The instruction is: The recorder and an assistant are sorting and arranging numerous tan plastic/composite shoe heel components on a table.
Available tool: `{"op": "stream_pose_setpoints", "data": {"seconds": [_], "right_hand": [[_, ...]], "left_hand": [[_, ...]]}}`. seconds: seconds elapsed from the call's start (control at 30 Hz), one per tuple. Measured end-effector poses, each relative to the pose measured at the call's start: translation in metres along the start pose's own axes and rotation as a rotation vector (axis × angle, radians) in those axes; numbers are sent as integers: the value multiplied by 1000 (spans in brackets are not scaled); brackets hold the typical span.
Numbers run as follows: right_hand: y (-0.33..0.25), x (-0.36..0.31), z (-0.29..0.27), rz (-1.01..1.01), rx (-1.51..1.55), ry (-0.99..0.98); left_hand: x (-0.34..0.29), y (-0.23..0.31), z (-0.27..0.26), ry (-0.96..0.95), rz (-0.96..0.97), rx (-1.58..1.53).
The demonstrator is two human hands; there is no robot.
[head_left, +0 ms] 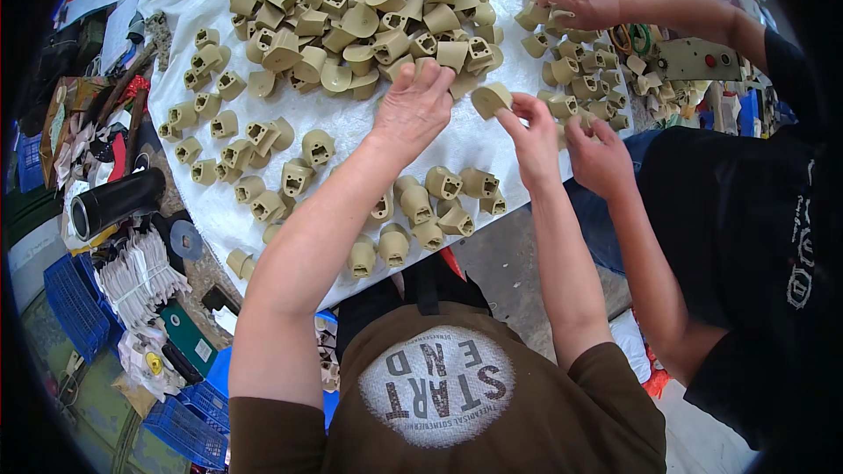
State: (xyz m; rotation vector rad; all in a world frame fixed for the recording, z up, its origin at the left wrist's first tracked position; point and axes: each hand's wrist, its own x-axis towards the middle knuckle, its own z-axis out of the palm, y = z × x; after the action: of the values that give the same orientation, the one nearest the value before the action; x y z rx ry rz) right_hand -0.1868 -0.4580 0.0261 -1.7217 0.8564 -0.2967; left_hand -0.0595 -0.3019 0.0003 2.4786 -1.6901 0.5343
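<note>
A heap of olive-beige moulded plastic parts [360, 22], each with a curved flange and a hollow square socket, covers the far middle of a white sheet [342, 123]. At the heap's near edge, my left hand [411, 114] has its fingers bent around one part, mostly hidden by them. My right hand [534, 142] pinches another olive plastic part [491, 100] between thumb and fingers, raised just above the sheet, its smooth rounded face showing. Several parts stand socket-side out along the near edge, such as one plastic part [393, 246] beneath my left forearm.
At the right, a co-worker's far hand [580, 0] reaches over a second group of parts [584, 79]; their near hand [601, 156] is close to my right wrist. More parts [206, 105] stand in rows at left. Blue crates [77, 307] and a black cylinder [118, 202] lie beyond the left edge.
</note>
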Motion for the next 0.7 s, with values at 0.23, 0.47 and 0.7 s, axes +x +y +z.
{"op": "stream_pose_setpoints", "data": {"seconds": [0.23, 0.47, 0.7], "right_hand": [[-13, -110, -54, -304, -582, 110], [50, -137, -47, -478, -892, 121], [54, -150, -39, -513, -982, -71]], "left_hand": [[-17, -24, -32, 103, -284, -441], [-43, -20, -55, 206, -501, -677], [-72, -27, -76, 311, -693, -722]]}}
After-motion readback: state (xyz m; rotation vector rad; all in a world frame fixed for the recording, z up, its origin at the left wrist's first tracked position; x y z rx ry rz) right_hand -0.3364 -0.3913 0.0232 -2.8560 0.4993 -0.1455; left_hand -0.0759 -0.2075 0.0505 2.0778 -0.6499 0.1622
